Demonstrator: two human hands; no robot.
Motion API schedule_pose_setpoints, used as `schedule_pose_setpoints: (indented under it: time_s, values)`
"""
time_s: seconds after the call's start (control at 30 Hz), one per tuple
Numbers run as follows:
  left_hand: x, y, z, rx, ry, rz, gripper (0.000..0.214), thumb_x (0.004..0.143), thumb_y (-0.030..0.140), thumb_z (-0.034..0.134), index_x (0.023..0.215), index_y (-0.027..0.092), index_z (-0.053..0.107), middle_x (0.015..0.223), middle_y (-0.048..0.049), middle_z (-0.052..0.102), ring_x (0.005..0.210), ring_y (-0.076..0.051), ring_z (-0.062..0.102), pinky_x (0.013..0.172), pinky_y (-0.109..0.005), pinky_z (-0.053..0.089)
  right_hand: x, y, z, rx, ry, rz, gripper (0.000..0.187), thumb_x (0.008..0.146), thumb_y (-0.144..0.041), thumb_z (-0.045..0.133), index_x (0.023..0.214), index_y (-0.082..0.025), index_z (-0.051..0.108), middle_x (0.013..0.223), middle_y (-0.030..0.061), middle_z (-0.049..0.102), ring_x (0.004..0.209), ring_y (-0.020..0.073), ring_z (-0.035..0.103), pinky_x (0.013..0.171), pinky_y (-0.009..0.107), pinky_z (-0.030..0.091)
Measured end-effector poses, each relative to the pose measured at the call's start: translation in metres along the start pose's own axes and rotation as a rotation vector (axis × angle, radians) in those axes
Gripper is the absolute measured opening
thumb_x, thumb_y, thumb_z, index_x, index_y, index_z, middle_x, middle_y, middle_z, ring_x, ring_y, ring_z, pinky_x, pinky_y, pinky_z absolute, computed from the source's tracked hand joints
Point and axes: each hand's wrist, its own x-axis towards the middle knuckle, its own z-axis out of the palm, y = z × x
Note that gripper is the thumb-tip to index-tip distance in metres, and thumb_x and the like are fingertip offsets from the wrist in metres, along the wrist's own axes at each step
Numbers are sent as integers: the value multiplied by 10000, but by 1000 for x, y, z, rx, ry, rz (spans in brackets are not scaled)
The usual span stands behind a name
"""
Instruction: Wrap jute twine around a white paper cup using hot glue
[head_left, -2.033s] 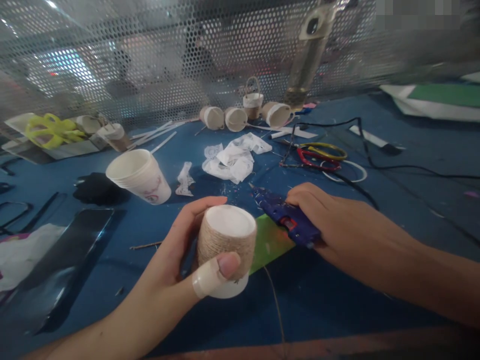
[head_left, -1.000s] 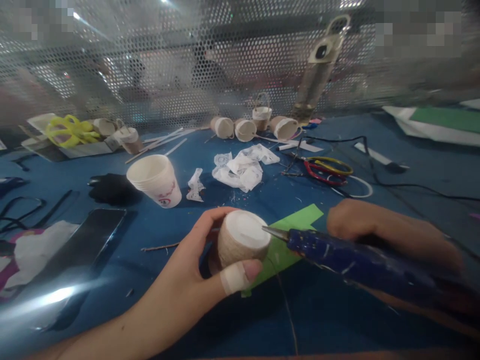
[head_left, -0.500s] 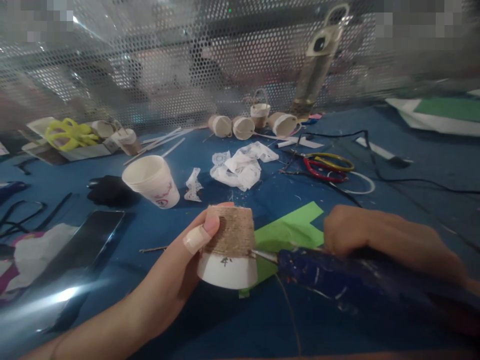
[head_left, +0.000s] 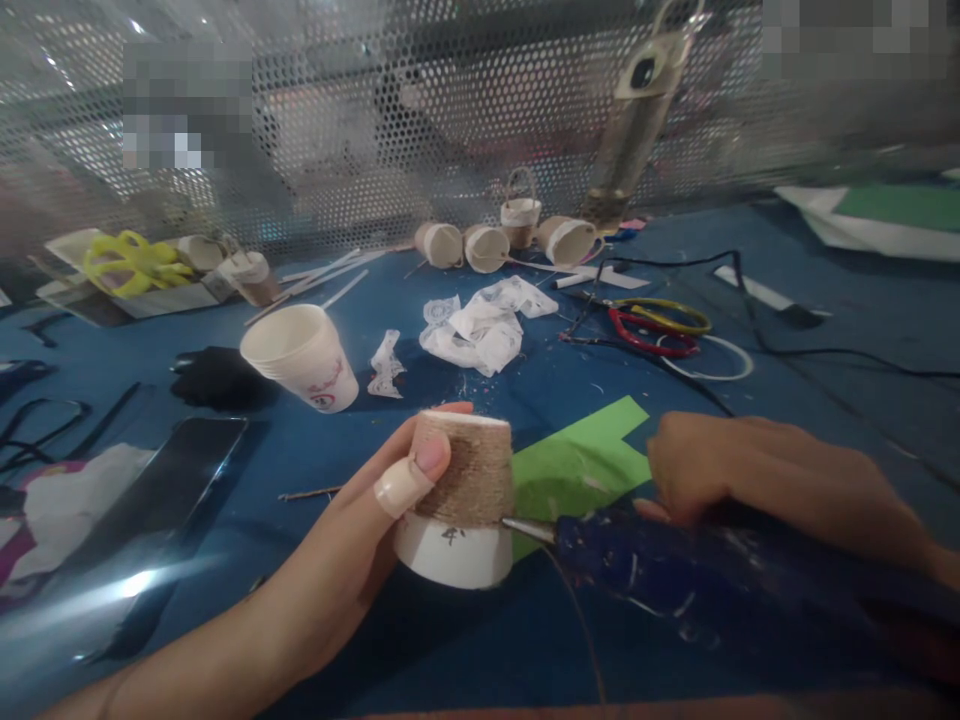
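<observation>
My left hand (head_left: 390, 500) grips a small paper cup (head_left: 457, 555), held upside down, its narrow end up. Brown twine (head_left: 476, 470) is wound around the cup's upper part; the white band below bears a handwritten mark. A tape or bandage wraps my thumb. In my right hand (head_left: 720, 465) is a dark blue glue gun (head_left: 637, 560), its metal nozzle at the twine's lower edge on the cup's right side. My right fingers are partly hidden behind the gun. A loose strand of twine (head_left: 581, 610) hangs down below the nozzle. Green paper (head_left: 577, 460) lies behind the cup.
White paper cups (head_left: 300, 355) stand nested at left, beside crumpled lace (head_left: 480, 325). Red-and-yellow-handled scissors (head_left: 652, 325) and a black cable (head_left: 742, 290) lie at right. Several twine-wrapped cups (head_left: 487, 248) and a bottle (head_left: 637, 130) line the mesh screen. A phone (head_left: 180, 480) lies left.
The cup has tilted slightly, showing more of its top rim, and sits a little lower. The glue gun's nozzle has shifted slightly down along with the twine's lower edge.
</observation>
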Motion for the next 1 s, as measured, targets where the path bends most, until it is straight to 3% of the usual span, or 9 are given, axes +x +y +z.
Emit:
schedule_pose_setpoints:
  time_s: [0.1, 0.27, 0.47, 0.5, 0.63, 0.7, 0.87, 1.0]
  values:
    - [-1, 1, 2, -7, 3, 8, 463, 896, 584, 825, 1257, 301, 773, 1099, 16, 863, 1024, -228, 785, 855, -271, 591, -4, -2, 8, -30, 29, -26, 348, 1067, -206, 534, 746, -273, 419, 706, -51, 506, 606, 154, 475, 602, 346, 342]
    - [0, 2, 3, 59, -16, 6, 445, 866, 633, 839, 1194, 334, 815, 1120, 40, 859, 1071, -227, 783, 848, -261, 583, -4, 1, 10, -36, 62, -37, 348, 1081, -242, 525, 750, -280, 426, 689, -45, 536, 589, 172, 481, 586, 357, 342]
    - [0, 2, 2, 186, -54, 26, 513, 861, 666, 823, 1245, 331, 758, 1217, 4, 828, 1236, -323, 725, 969, -368, 562, -2, 3, 1, 68, -116, -126, 255, 1005, -171, 608, 810, -284, 488, 704, -61, 561, 589, 139, 537, 573, 322, 385]
    - [-1, 2, 1, 231, -65, 25, 553, 849, 682, 825, 1276, 340, 741, 1256, -6, 815, 1249, -333, 713, 979, -384, 558, -2, -1, 2, 66, -44, -24, 250, 1006, -170, 596, 817, -286, 482, 726, -54, 565, 615, 153, 528, 606, 341, 388]
    - [-5, 2, 0, 423, -87, 76, 584, 861, 713, 798, 1337, 381, 728, 1300, -10, 773, 1231, -312, 690, 1006, -376, 556, -5, -14, 10, 167, 301, 138, 297, 978, -132, 590, 754, -271, 456, 661, -53, 482, 598, 164, 468, 601, 365, 351]
    - [-7, 3, 0, 452, -100, 95, 549, 875, 703, 789, 1322, 387, 741, 1274, -3, 768, 1178, -287, 699, 961, -340, 577, -6, -13, 9, 189, 121, 8, 268, 969, -197, 677, 774, -280, 513, 673, -48, 539, 588, 162, 497, 570, 350, 381]
    - [-6, 3, 2, 442, -71, 114, 527, 847, 706, 815, 1260, 382, 768, 1227, 7, 759, 1147, -262, 694, 916, -287, 583, -9, -4, 3, 106, 122, 3, 371, 968, -500, 745, 746, -284, 542, 698, -10, 576, 586, 181, 547, 529, 337, 445]
    - [-5, 3, 2, 441, -63, 92, 598, 819, 731, 824, 1287, 364, 754, 1223, -9, 748, 1146, -274, 682, 902, -292, 576, -11, -5, 3, 49, 119, -14, 408, 967, -572, 737, 748, -289, 541, 709, -3, 588, 587, 184, 567, 520, 333, 464]
